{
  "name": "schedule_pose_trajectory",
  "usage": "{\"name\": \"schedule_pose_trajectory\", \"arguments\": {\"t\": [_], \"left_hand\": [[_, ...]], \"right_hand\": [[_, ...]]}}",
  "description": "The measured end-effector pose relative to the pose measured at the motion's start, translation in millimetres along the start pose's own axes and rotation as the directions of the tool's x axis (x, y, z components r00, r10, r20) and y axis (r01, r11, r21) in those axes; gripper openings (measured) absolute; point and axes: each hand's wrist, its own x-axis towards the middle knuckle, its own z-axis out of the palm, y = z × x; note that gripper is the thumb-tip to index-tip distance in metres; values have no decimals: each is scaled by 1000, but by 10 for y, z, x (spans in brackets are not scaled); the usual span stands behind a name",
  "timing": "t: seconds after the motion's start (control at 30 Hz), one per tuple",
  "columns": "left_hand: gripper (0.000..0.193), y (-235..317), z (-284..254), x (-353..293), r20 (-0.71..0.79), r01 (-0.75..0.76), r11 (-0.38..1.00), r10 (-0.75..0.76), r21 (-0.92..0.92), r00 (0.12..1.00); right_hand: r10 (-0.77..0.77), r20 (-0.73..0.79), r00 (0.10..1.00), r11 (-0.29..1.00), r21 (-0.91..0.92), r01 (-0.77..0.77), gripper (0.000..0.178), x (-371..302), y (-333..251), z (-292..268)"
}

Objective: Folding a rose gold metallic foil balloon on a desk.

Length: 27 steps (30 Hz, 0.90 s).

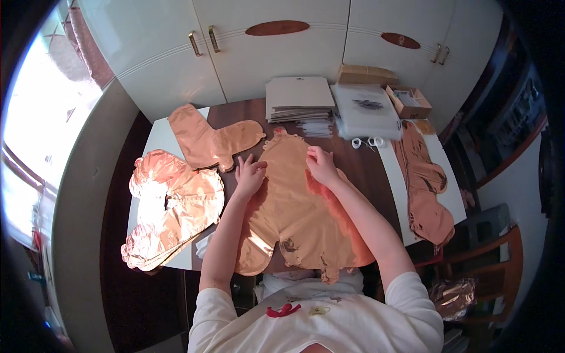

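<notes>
The foil shape (288,194) is copper; the tabletop's middle (372,179) dark brown; the shirt (359,317) white.

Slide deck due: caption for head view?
Left hand and right hand at opposite edges of a coppery foil shape on a brown and white table.

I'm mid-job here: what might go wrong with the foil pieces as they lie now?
1. The central copper foil piece reaches the table's near edge, close to the white shirt; leaning in might crumple it.
2. The left hand and right hand are at its opposite sides, so uneven pulling could crease it.
3. The shiny foil piece lies at the table's left edge; a nudge might slide it off.
</notes>
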Motion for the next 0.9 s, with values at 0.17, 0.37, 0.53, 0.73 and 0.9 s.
{"name": "schedule_pose_trajectory", "arguments": {"t": [0.17, 0.37, 0.53, 0.73, 0.9], "left_hand": [[41, 44, 21, -51, -67, -13, 990, 23, 143, 997], [69, 379, 14, -311, 213, -583, 735, 543, 346, 812], [90, 518, 45, -456, 419, -657, 609, 507, 444, 753], [89, 440, 83, -447, 425, -678, 586, 529, 443, 735], [90, 457, 81, -452, 424, -679, 579, 531, 451, 734]], "right_hand": [[-38, -17, 999, 998, 41, 39, 31, -51, -24, -76], [-123, 59, 991, 986, -105, 129, 27, -306, -152, -564], [-134, 80, 988, 905, -396, 155, 40, -447, -84, -804], [-5, 171, 985, 842, -530, 96, 52, -453, -214, -821], [173, 212, 962, 778, -628, -1, 57, -312, -295, -826]]}}
